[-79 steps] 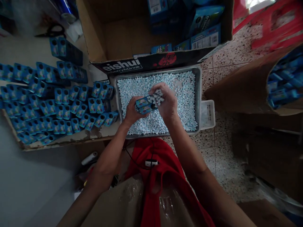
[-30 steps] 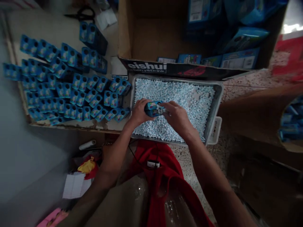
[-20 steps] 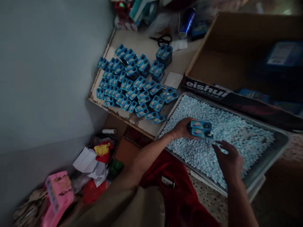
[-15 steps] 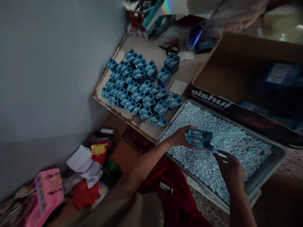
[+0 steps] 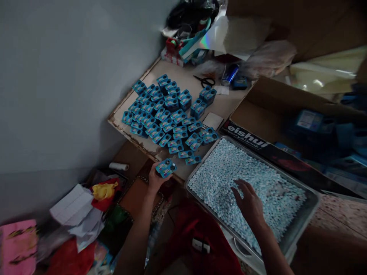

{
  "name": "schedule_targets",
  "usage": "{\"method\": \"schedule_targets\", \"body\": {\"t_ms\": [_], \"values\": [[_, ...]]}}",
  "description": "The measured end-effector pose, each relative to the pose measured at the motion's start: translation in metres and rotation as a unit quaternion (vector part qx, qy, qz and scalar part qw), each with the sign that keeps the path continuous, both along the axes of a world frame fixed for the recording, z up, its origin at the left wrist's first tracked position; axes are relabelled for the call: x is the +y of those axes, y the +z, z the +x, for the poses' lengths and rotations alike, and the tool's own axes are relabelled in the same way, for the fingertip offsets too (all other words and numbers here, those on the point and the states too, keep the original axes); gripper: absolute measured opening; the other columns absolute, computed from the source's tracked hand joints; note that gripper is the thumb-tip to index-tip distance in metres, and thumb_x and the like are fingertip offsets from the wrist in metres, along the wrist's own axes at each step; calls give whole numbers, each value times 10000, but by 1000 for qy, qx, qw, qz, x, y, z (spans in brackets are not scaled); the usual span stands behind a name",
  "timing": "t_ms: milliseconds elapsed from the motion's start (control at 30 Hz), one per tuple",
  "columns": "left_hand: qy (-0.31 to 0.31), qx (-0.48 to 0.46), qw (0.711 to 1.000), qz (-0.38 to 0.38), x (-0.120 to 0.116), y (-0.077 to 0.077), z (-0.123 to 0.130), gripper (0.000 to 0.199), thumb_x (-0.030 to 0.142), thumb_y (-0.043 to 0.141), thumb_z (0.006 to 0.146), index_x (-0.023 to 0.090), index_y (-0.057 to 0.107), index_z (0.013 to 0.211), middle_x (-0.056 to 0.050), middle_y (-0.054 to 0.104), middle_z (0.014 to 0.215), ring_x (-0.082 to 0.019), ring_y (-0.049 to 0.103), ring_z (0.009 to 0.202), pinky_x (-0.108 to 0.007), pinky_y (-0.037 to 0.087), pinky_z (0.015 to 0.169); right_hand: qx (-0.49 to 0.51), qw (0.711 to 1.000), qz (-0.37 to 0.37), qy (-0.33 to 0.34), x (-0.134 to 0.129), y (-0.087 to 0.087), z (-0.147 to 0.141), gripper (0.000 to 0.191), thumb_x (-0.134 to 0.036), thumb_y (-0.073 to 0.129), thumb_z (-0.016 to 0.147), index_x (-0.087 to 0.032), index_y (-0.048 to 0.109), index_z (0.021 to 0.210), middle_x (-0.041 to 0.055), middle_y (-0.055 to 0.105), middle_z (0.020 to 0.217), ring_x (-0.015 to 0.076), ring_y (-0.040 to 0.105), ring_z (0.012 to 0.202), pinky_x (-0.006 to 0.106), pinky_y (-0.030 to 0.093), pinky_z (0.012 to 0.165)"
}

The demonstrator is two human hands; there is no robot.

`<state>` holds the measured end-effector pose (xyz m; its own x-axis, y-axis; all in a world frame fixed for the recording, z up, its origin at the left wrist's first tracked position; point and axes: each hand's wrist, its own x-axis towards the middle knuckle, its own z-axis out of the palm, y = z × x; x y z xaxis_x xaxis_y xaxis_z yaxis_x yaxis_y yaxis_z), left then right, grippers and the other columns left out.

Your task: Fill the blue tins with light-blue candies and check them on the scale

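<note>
The table point(image 5: 186, 78) runs across the upper middle of the frame, its pale top chipped along the near edge, its left side close to a plain grey wall point(image 5: 57, 76). Blue boxes point(image 5: 166, 126) crowd its middle, openings up; scissors point(image 5: 206, 81) and a blue can point(image 5: 230, 74) lie behind them. The left hand point(image 5: 155, 182), at lower centre, grasps a blue pair point(image 5: 165, 168) beside the table's near edge. The right hand point(image 5: 249, 201), thumb and fingers apart with nothing visible between them, is over the pale pellets point(image 5: 229, 172) in the metal tray point(image 5: 309, 200), right of centre; whether it touches them I cannot tell. Behind the tray stands a carton point(image 5: 248, 136) with more blue packs inside. Speckled flooring point(image 5: 332, 214) shows at right. The lower left is cluttered: papers point(image 5: 73, 206), a yellow cloth point(image 5: 104, 190), a white roll point(image 5: 119, 166), a pink box point(image 5: 18, 248).
</note>
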<state>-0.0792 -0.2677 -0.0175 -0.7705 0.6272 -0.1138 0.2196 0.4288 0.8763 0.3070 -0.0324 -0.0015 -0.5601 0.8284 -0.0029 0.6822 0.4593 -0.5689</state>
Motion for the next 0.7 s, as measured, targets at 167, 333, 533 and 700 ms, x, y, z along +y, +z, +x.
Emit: {"method": "schedule_targets", "body": {"t_ms": [167,333,533,700], "values": [[-30,-25,999,3,45,-37,-36,808,613,1086,537,223,712,1137,-80,784,1095,-337,780,1036,-509,668,981,-15,996,72,52,23,-7,11,407,-518,551,1185,-238,814,1320,175,808,1417,360,835,1176,485,718,882],[31,37,998,-51,56,-38,-48,889,523,1123,562,191,711,1277,-160,743,1295,-421,722,1296,-554,605,1149,-26,997,68,27,24,-12,28,435,-551,550,1180,-240,829,1301,185,811,1383,360,841,1126,490,719,856],[120,130,982,-67,41,-6,16,824,490,1011,747,190,617,1405,-197,650,1420,-417,655,1358,-596,586,1169,36,996,25,-82,19,18,14,437,-606,583,1125,-265,857,1123,163,858,1217,350,834,1075,524,719,888],[-75,280,954,71,103,45,39,297,418,863,1019,208,745,1193,-121,778,1137,-320,762,1073,-493,631,1034,85,970,82,-212,107,67,24,340,-544,656,1086,-246,818,1068,127,837,1074,300,791,955,469,681,845]]}}
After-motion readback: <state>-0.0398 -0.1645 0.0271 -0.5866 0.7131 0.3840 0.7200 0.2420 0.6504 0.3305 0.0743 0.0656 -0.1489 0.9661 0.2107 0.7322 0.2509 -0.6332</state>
